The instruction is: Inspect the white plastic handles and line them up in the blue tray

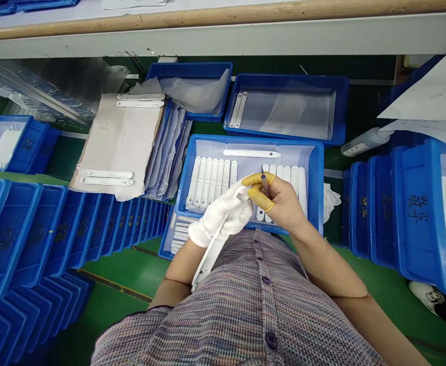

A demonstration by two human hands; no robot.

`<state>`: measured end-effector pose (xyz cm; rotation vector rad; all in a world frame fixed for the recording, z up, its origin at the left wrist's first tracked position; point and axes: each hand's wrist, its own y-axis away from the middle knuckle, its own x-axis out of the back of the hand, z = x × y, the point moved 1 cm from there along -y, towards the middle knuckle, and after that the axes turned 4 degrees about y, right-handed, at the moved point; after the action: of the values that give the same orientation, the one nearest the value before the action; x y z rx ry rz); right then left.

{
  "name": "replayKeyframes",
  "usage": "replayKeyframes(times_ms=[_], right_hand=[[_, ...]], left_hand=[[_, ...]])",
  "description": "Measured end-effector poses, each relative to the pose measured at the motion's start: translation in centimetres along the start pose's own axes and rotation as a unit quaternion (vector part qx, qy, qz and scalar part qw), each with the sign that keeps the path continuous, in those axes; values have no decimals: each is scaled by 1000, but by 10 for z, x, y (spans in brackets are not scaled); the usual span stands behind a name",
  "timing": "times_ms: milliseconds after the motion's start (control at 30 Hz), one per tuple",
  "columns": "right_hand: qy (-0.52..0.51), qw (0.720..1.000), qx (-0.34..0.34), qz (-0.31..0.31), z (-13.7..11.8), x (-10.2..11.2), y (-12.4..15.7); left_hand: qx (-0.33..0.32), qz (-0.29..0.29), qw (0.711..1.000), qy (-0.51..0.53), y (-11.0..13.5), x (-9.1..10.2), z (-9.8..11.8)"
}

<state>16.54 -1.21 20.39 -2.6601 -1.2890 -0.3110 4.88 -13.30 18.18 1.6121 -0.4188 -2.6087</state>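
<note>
My left hand (220,212), in a white glove, is closed around a long white plastic strip (210,256). The strip slants from my chest up to the gloved fingers, which hide part of it. Yellow finger cots cover the thumb and forefinger of my right hand (284,203). That hand grips a dark pen-like tool (265,185) close to the strip's upper end; whether it touches cannot be made out. Below both hands lies a blue tray (316,193) lined with translucent sheet. Rows of similar white strips (212,178) fill its left and right sides, and one strip (251,153) lies crosswise at the back.
Behind stand two more blue trays (286,137). At left, brown cardboard (118,134) bearing several strips lies on stacked sheets. Blue bins (61,218) line the left, others (417,213) the right. A white bottle (363,142) leans at right. A shelf edge (223,38) crosses the top.
</note>
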Motion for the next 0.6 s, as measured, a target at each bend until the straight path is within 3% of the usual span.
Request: replayKeyframes(times_ms=[100,200,433,600], right_hand=[[117,982,130,77,9,10,6],[203,949,230,78,25,17,14],[306,916,260,0,53,22,21],[331,890,309,-46,54,19,19]], left_hand=[[36,-11,999,37,0,0,6],[78,-3,995,62,-1,2,9],[129,-2,988,90,-11,24,2],[235,-6,969,75,-14,43,-6]])
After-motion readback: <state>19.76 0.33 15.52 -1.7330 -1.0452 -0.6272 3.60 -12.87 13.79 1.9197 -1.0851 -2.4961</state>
